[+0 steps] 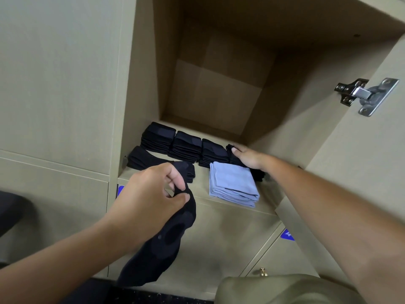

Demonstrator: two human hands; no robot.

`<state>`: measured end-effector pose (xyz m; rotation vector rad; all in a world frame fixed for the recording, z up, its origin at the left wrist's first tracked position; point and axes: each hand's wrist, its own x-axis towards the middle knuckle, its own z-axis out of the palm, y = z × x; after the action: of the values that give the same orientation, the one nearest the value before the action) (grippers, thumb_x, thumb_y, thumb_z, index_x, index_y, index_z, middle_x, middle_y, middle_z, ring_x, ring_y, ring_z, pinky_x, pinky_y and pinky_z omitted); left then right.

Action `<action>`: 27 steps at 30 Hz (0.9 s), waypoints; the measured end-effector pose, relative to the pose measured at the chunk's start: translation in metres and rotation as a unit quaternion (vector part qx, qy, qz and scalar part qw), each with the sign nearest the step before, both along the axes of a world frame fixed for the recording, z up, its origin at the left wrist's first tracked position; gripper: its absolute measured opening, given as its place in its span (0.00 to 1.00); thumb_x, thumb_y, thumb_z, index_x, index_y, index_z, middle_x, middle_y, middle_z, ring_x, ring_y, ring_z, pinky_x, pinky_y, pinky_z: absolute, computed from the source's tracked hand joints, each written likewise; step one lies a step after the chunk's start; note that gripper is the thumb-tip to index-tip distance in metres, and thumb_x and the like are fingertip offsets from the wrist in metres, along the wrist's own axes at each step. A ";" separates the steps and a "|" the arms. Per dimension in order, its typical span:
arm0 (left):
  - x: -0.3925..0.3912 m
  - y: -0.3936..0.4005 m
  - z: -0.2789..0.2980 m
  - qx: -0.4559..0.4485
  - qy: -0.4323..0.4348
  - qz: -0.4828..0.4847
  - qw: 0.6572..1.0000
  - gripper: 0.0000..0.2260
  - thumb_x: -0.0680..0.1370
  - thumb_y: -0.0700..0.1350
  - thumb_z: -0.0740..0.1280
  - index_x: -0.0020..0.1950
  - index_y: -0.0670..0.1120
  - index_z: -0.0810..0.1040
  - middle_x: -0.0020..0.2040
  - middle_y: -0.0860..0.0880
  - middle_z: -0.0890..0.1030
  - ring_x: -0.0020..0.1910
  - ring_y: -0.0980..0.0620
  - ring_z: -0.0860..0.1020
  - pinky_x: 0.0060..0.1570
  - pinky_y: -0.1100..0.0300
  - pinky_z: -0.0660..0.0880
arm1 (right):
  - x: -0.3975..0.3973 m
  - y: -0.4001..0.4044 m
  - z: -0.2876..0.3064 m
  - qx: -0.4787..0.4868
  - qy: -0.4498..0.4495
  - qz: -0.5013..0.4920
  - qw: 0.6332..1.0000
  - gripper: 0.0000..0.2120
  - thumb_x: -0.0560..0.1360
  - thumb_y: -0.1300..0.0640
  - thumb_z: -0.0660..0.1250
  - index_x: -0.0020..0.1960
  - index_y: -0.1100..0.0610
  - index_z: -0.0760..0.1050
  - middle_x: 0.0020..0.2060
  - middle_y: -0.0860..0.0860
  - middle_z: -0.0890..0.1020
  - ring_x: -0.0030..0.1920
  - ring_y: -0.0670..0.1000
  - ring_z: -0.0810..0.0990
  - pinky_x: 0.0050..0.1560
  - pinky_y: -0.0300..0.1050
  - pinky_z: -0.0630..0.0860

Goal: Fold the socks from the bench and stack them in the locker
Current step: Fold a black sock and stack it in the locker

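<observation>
My left hand (pixel 151 198) pinches a black sock (pixel 162 244) that hangs down in front of the locker's lower front. My right hand (pixel 247 157) lies flat, fingers straight, on a folded black sock stack (pixel 258 174) at the right of the locker shelf (pixel 230 205). Three stacks of folded black socks (pixel 188 145) line the shelf behind, and more black socks (pixel 144 159) lie at the front left. A folded light-blue cloth pile (pixel 232 185) sits at the shelf's front, left of my right hand.
The locker door (pixel 350 150) stands open at right with a metal hinge (pixel 366 95). Closed locker doors lie below, one with a brass knob (pixel 263 272). A dark bench edge (pixel 11 211) shows at far left. An olive trouser knee (pixel 274 290) fills the bottom.
</observation>
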<state>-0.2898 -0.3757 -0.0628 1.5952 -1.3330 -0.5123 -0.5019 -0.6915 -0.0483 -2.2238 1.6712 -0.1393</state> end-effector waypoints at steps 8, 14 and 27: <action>0.011 -0.003 -0.002 -0.027 0.000 0.003 1.000 0.10 0.73 0.46 0.78 0.40 0.54 0.77 0.42 0.57 0.79 0.36 0.56 0.80 0.36 0.71 0.73 | -0.001 -0.003 -0.004 0.020 -0.026 -0.030 0.999 0.33 0.83 0.34 0.46 0.83 0.48 0.51 0.81 0.51 0.58 0.81 0.57 0.54 0.79 0.55 0.49; 0.024 -0.004 0.001 -0.057 0.004 -0.025 0.998 0.14 0.76 0.41 0.75 0.45 0.57 0.72 0.45 0.59 0.75 0.33 0.51 0.78 0.35 0.63 0.72 | 0.018 0.037 0.010 -0.207 -0.082 -0.032 0.974 0.22 0.84 0.39 0.53 0.71 0.50 0.72 0.65 0.51 0.79 0.69 0.58 0.72 0.70 0.56 0.65; 0.059 0.016 0.036 -0.043 0.135 -0.121 0.982 0.14 0.78 0.37 0.72 0.58 0.49 0.72 0.46 0.47 0.81 0.38 0.54 0.82 0.37 0.65 0.78 | 0.099 0.207 0.024 0.159 -0.354 0.234 0.891 0.19 0.85 0.44 0.56 0.71 0.52 0.74 0.64 0.49 0.82 0.66 0.48 0.79 0.70 0.48 0.73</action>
<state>-0.2305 -0.3601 -0.0271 1.2494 -1.3261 -0.7805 -0.4025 -0.4847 -0.0246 -1.9138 0.6951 -0.4513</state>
